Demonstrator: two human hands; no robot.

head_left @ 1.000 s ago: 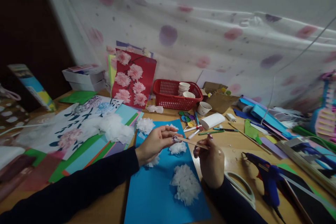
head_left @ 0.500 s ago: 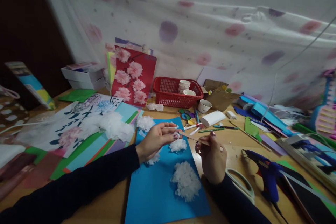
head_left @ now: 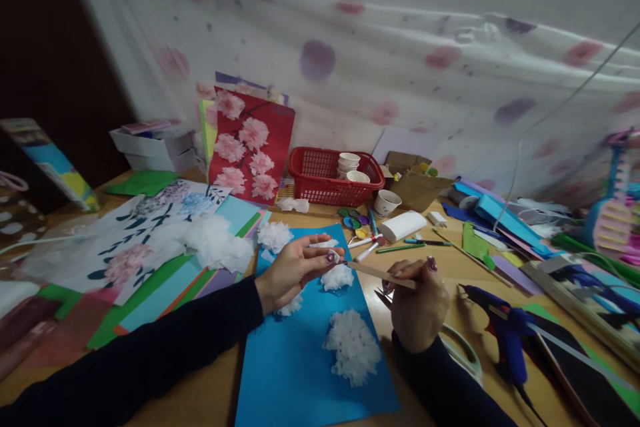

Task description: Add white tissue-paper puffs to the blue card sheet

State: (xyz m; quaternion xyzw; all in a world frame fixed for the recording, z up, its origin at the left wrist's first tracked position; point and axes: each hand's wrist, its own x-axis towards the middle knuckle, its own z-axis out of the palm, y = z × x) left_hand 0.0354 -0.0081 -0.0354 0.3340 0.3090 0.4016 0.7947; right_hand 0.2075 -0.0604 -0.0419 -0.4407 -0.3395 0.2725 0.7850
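Observation:
My left hand (head_left: pixel 285 272) is closed in a pinch on a small white tissue piece (head_left: pixel 334 253), above the blue sheet (head_left: pixel 280 373). In my right hand (head_left: pixel 421 303) is a flat wooden craft stick (head_left: pixel 375 271), gripped near its right end, its tip pointing left and close to my left fingertips. Whether the tip touches the tissue I cannot tell. White crumpled-tissue flowers rest on the sheet: a large flower (head_left: pixel 353 347) at lower right, a smaller flower (head_left: pixel 337 276) beneath my hands, and another flower (head_left: pixel 275 237) at the top left corner. My left hand partly hides others.
Scissors (head_left: pixel 463 353) lie partly under my right wrist, with a blue glue gun (head_left: pixel 505 327) to their right. A red basket (head_left: pixel 325 195) holding paper cups stands behind. White tissue (head_left: pixel 215 243) lies on papers at left. A red flower card (head_left: pixel 280 147) leans at the back.
My right hand has shifted right and turned, and more of the craft stick shows. My left hand keeps its pinch at nearly the same place. The whole view has slid slightly.

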